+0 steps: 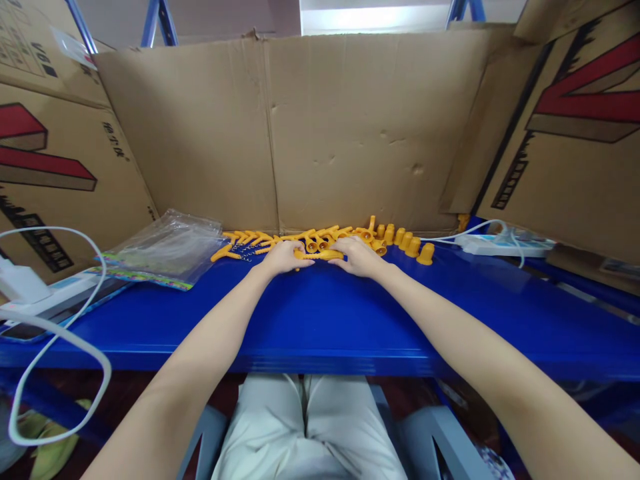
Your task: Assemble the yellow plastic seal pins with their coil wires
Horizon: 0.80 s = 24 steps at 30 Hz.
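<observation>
My left hand (pixel 283 257) is closed around a yellow plastic piece (pixel 299 255), mostly hidden by the fingers. Facing it, my right hand (pixel 359 257) has its fingers round another yellow plastic piece (pixel 330 255) that reaches toward the left hand. Whether the two pieces touch, I cannot make out. Just beyond the hands lie yellow hollow cups (pixel 311 247) with their openings toward me. To the left are yellow T-shaped handles (pixel 226 253) and dark metal spirals (pixel 246 252). A row of yellow caps (pixel 425 254) stands to the right.
Cardboard walls (pixel 370 127) close off the back and sides of the blue table (pixel 310 313). Clear plastic bags (pixel 167 250) lie at left, near a white cable (pixel 107 373) and a phone (pixel 25 330). A white power strip (pixel 505 245) sits at right.
</observation>
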Motion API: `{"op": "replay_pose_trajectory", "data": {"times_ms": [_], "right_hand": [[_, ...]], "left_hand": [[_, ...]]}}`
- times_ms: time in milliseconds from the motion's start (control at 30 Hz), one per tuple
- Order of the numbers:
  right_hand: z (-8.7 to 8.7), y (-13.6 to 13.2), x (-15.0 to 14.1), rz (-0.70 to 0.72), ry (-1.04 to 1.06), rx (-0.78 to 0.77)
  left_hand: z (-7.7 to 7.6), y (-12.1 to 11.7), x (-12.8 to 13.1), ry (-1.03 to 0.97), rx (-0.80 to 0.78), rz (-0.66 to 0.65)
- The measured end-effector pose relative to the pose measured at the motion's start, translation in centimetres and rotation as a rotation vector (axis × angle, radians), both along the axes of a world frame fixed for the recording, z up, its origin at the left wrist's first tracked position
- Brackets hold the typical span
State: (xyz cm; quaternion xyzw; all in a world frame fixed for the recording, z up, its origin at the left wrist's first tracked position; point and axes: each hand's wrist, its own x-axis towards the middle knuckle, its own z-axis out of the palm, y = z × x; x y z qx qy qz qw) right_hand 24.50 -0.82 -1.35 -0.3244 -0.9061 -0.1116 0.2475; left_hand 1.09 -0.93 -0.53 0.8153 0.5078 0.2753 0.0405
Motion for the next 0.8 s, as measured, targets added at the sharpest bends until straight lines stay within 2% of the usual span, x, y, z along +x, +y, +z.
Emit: {"op": "replay_pose_trajectory", "data": {"times_ms": [400,567,700,800], "right_hand": [[0.46,0.02,0.28,-0.045,0.229,-0.48],[0.56,0.01,0.33,-0.001,0.351,-0.654],[0.54,0.07,0.17,0.03,0.41,-0.657],[0.62,0.0,0.12,0.028,0.394,-0.513]], "left_hand": [[0.17,-0.34,0.17,0.076,0.068,-0.012],[0.34,-0.57,0.28,0.074,0.087,-0.031],[0.52,-0.71,0.42,0.054,0.093,-0.055],[0.59,-0.75,0.54,0.019,0.064,-0.057]]}}
